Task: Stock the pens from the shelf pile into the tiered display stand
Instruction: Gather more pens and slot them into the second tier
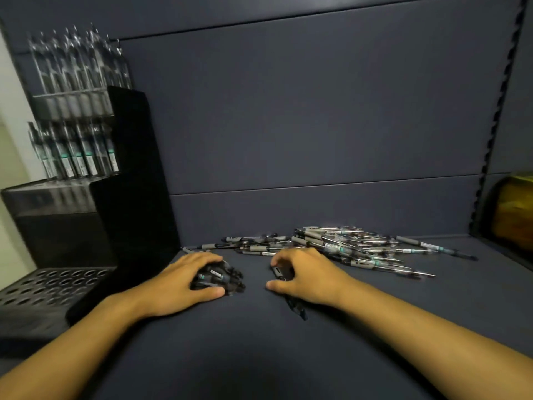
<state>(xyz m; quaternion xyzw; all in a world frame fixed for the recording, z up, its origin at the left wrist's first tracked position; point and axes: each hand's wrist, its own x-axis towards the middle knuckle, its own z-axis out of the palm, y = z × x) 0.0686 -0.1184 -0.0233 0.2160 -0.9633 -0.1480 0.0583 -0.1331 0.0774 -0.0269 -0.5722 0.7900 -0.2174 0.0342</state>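
Note:
A loose pile of pens (343, 248) lies on the dark shelf, right of centre near the back wall. The black tiered display stand (127, 197) rises at the left. Its two upper tiers hold upright pens (78, 148), and the lowest tier (54, 284) is a grid of open holes. My left hand (184, 281) grips a bunch of pens (225, 280) on the shelf, just right of the stand. My right hand (305, 277) curls round a pen (294, 304) whose end sticks out below the palm, at the pile's near edge.
The shelf surface (259, 356) stretches toward me between my forearms. A slotted upright (496, 119) runs up the right side, with a yellowish object (513, 209) beyond it. The back panel (302, 111) closes off the rear.

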